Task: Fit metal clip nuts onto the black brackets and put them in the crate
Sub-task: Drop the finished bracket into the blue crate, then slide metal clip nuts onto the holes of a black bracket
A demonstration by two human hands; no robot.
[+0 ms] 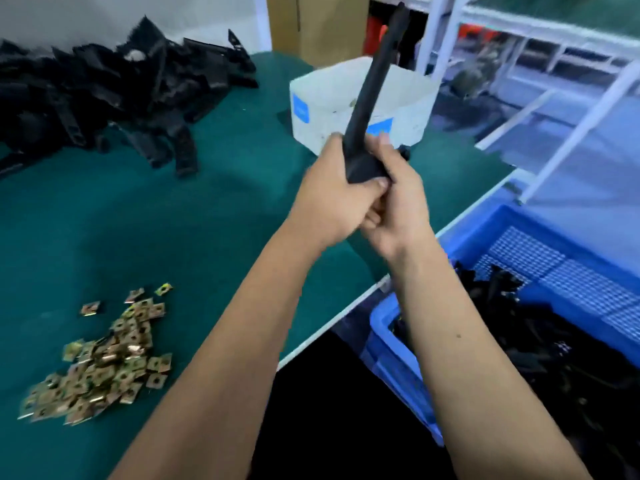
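Note:
A long black bracket [374,91] stands nearly upright above the green table [207,209], its top leaning away to the right. My left hand [332,192] grips its lower end, thumb pressed across the base. My right hand [398,195] wraps the same end from the right side. Whether a clip nut sits between my fingers is hidden. A heap of brass-coloured clip nuts [100,362] lies at the near left. A big pile of black brackets [104,95] covers the far left. The blue crate [485,244] at the right holds several black brackets.
A white cardboard box [329,109] with blue labels stands behind my hands. The table's white edge [346,313] runs diagonally between me and the crate. White shelf frames [571,133] rise at the far right. A brown carton [322,22] stands at the back.

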